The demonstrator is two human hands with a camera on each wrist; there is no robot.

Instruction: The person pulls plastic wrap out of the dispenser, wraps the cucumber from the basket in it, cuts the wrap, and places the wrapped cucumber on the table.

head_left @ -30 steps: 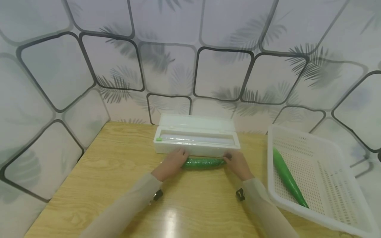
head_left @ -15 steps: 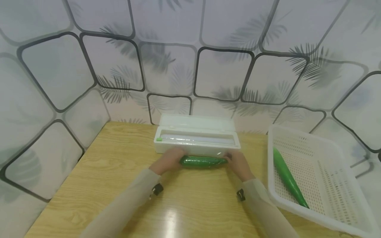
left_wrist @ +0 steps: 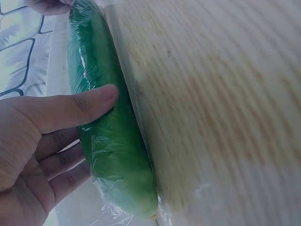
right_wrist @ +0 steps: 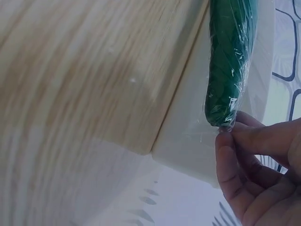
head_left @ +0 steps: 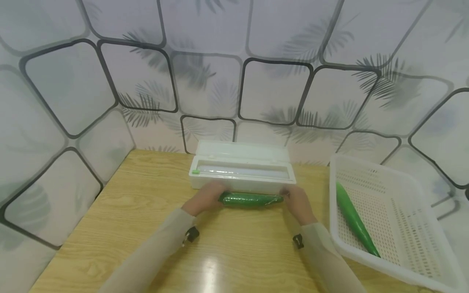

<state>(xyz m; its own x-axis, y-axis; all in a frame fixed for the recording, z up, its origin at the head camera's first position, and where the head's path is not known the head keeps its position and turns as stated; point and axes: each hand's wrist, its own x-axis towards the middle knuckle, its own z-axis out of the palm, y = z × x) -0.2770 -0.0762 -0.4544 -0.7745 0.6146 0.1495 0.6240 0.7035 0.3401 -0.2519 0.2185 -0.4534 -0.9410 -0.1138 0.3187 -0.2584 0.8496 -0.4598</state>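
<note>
Pinched between thumb and fingertips of the right hand (right_wrist: 263, 162) is a twist of clear film (right_wrist: 227, 128), while the left hand (left_wrist: 44, 122) holds the wrapped cucumber (head_left: 250, 199) near its other end, thumb across it and fingers behind. Beneath both hands spreads the wooden table (head_left: 249, 240); out beyond the right hand stands the white basket (head_left: 388, 266), and just past the grip lies the film box (head_left: 253, 185) with its lid (head_left: 242, 150) raised. Wrapping of the held cucumber, lying between the hands, looks nearly done: film covers its body and gathers at the right hand, but loose film (left_wrist: 117, 212) puckers beside the left, seemingly yet to be tidied. A second cucumber (head_left: 354, 217), well right of the grip in the basket, looks bare (film that thin could escape this view). Left fingertips are hidden behind the cucumber, and I cannot tell whether the cucumber touches the table
</note>
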